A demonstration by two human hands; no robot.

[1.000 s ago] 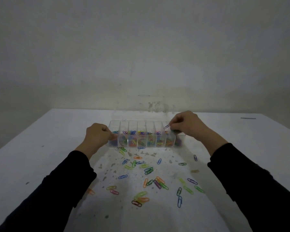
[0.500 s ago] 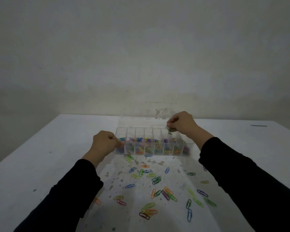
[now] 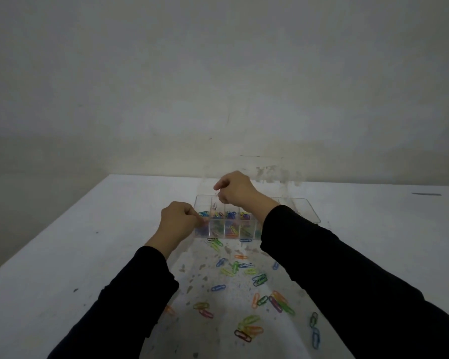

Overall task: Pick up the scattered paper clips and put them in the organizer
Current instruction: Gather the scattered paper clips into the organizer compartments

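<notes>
A clear plastic organizer (image 3: 307,207) with several compartments lies across the middle of the white table, coloured clips inside its left compartments. My left hand (image 3: 178,224) pinches its near left corner. My right hand (image 3: 235,191) hovers over the second compartment from the left with fingers curled; whether they hold a clip is hidden. A dark clip (image 3: 214,206) shows just under those fingers. Several coloured paper clips (image 3: 259,279) lie scattered on the table between my forearms, in front of the organizer.
The white table (image 3: 88,242) is stained and speckled around the clips. Its left edge runs diagonally at the left, and a bare wall stands right behind its far edge. A small dark strip (image 3: 429,194) lies far right.
My right hand has moved left from the organizer's right-hand compartments to above its left ones. My left hand has stayed at the left end. The view has shifted.
</notes>
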